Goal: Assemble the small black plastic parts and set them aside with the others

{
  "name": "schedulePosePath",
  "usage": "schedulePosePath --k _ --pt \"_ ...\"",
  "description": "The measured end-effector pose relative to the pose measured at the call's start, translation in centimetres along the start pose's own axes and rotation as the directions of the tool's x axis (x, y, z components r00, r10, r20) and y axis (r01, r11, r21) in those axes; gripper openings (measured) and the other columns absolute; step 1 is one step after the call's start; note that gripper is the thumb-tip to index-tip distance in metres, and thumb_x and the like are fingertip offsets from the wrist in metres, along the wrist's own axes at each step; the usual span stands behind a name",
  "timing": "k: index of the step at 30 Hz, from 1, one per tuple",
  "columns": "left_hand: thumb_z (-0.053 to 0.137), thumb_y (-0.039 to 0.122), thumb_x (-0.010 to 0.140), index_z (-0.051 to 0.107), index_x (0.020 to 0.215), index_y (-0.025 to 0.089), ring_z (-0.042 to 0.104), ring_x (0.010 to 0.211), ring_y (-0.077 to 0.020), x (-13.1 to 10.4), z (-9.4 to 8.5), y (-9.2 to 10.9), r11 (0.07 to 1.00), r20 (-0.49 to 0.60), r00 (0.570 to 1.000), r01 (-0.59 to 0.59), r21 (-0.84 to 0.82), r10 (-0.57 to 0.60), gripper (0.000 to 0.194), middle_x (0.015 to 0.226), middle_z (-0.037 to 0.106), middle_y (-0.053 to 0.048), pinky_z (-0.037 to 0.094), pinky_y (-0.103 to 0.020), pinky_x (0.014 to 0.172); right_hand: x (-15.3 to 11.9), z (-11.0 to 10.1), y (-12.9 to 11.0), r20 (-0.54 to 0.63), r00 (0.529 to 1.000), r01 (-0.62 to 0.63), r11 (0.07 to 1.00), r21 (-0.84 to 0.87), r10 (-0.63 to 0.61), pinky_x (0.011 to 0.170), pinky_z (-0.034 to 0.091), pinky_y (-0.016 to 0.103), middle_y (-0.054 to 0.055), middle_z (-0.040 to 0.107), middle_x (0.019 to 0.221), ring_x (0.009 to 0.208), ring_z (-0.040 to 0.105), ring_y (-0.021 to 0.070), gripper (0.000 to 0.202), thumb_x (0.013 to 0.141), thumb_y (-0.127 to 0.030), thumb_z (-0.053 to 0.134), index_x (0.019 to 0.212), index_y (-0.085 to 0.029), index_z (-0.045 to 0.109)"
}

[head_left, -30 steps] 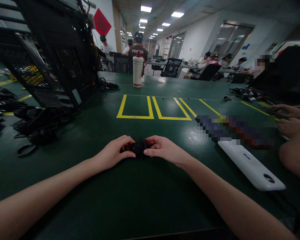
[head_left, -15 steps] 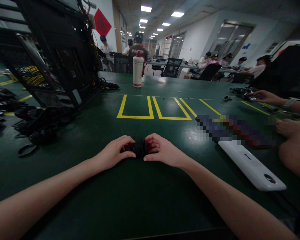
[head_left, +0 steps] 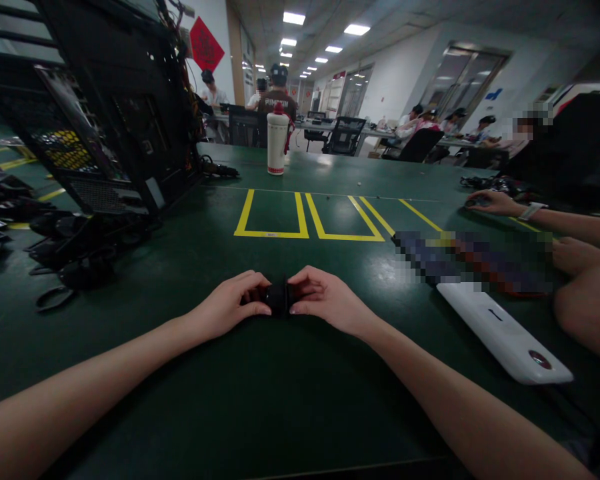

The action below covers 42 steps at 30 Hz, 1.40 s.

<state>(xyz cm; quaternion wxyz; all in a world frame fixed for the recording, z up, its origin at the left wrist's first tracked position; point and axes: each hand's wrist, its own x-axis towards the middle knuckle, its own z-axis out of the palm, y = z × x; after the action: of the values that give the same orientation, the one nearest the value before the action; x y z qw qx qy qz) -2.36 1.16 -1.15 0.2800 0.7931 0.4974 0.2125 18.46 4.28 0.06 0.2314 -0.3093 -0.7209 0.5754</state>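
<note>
Between my hands, just over the green table point(head_left: 260, 400), is a small black cylindrical part point(head_left: 279, 298) with a wider flange on its right side. My left hand point(head_left: 233, 300) grips its left end between thumb and fingers. At the flange side, my right hand point(head_left: 330, 300) has its thumb and fingertips closed on the part. The fingers hide much of its shape. Farther left lies a heap of black plastic parts point(head_left: 85, 257), with a loose black ring point(head_left: 55, 299) by its near edge.
An open computer case point(head_left: 130, 127) stands at the left. Behind the yellow tape marks point(head_left: 271, 234) is a white tumbler point(head_left: 276, 143). To the right lie a white power strip-like device point(head_left: 505, 333) and blurred-out items. A co-worker's hand point(head_left: 490, 202) touches a black piece.
My right fingertips have drawn closer together against the flange; my left hand stays put. At the right, the co-worker's hand has moved left onto a small black piece.
</note>
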Motion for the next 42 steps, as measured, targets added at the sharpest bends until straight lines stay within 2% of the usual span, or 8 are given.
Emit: schedulePosePath --k 7,11,15,20,25,29,36,42 --pt "0.052 0.035 0.073 0.048 0.096 0.023 0.048 0.073 -0.0119 -0.2 -0.1 0.2 1.000 -0.020 1.000 -0.006 0.019 0.006 0.026 0.088 0.049 0.001 0.040 -0.025 0.063 0.1 0.0 0.5 -0.065 0.996 -0.059 0.998 -0.002 0.058 0.083 0.045 0.035 0.005 0.051 0.101 0.092 0.054 0.0157 0.053 0.058 -0.014 0.067 0.104 -0.019 0.040" --pt "0.051 0.036 0.074 0.048 0.098 0.024 0.049 0.074 -0.0121 -0.1 -0.2 0.2 0.999 -0.027 1.000 -0.004 0.038 0.005 0.027 0.089 0.049 0.001 0.040 -0.026 0.064 0.2 -0.2 0.6 -0.033 0.995 -0.095 0.995 -0.020 0.094 0.084 0.045 0.035 0.005 0.053 0.098 0.092 0.054 0.0157 0.044 0.059 -0.014 0.066 0.097 -0.017 0.044" --pt "0.050 0.037 0.074 0.048 0.098 0.024 0.049 0.074 -0.0120 -0.1 -0.1 0.2 0.999 -0.028 1.000 0.002 0.047 -0.001 0.027 0.090 0.049 0.001 0.040 -0.026 0.064 0.0 -0.2 0.1 0.001 0.999 -0.051 0.996 -0.073 0.051 0.081 0.046 0.034 0.002 0.054 0.094 0.089 0.055 0.0138 0.035 0.064 -0.013 0.062 0.094 -0.018 0.045" --pt "0.049 0.038 0.074 0.048 0.098 0.024 0.049 0.074 -0.0125 -0.2 -0.1 0.1 0.998 -0.024 1.000 0.003 0.067 -0.002 0.028 0.090 0.049 0.001 0.041 -0.027 0.064 -0.3 0.0 -0.4 -0.047 0.999 -0.003 0.986 -0.165 -0.005 0.080 0.046 0.033 0.001 0.054 0.095 0.087 0.055 0.0132 0.035 0.065 -0.013 0.061 0.094 -0.020 0.045" --pt "0.050 0.037 0.074 0.048 0.099 0.024 0.049 0.074 -0.0122 -0.1 -0.1 0.2 0.997 -0.034 0.999 -0.002 0.071 0.004 0.028 0.090 0.049 0.001 0.041 -0.026 0.064 0.2 -0.5 -0.3 0.007 0.985 -0.172 0.984 0.038 0.171 0.083 0.045 0.033 0.006 0.052 0.100 0.092 0.053 0.0153 0.052 0.060 -0.017 0.067 0.104 -0.016 0.040" --pt "0.050 0.037 0.074 0.049 0.098 0.024 0.049 0.073 -0.0119 -0.1 0.0 0.2 0.998 -0.038 0.999 0.000 0.070 0.003 0.027 0.088 0.049 0.001 0.041 -0.026 0.064 0.5 -0.8 0.2 -0.004 0.975 -0.220 0.970 0.102 0.222 0.087 0.041 0.035 0.007 0.055 0.097 0.092 0.054 0.0150 0.037 0.067 -0.022 0.061 0.100 -0.014 0.046" --pt "0.050 0.037 0.074 0.049 0.098 0.024 0.049 0.073 -0.0116 -0.2 0.0 0.2 0.998 -0.043 0.999 -0.003 0.055 0.006 0.028 0.089 0.050 0.001 0.041 -0.026 0.064 0.3 -0.5 0.2 -0.020 0.997 -0.068 0.994 0.091 0.070 0.082 0.045 0.035 0.002 0.057 0.093 0.088 0.056 0.0134 0.028 0.066 -0.016 0.061 0.091 -0.017 0.049" --pt "0.050 0.038 0.074 0.049 0.099 0.024 0.050 0.073 -0.0121 -0.1 0.1 0.1 0.998 -0.053 0.999 -0.010 0.065 0.013 0.029 0.089 0.050 0.001 0.041 -0.026 0.064 -0.1 -0.3 -0.4 -0.082 0.995 0.042 0.987 -0.154 -0.056 0.088 0.041 0.035 0.003 0.051 0.101 0.096 0.051 0.0139 0.041 0.063 -0.015 0.063 0.100 -0.019 0.046"
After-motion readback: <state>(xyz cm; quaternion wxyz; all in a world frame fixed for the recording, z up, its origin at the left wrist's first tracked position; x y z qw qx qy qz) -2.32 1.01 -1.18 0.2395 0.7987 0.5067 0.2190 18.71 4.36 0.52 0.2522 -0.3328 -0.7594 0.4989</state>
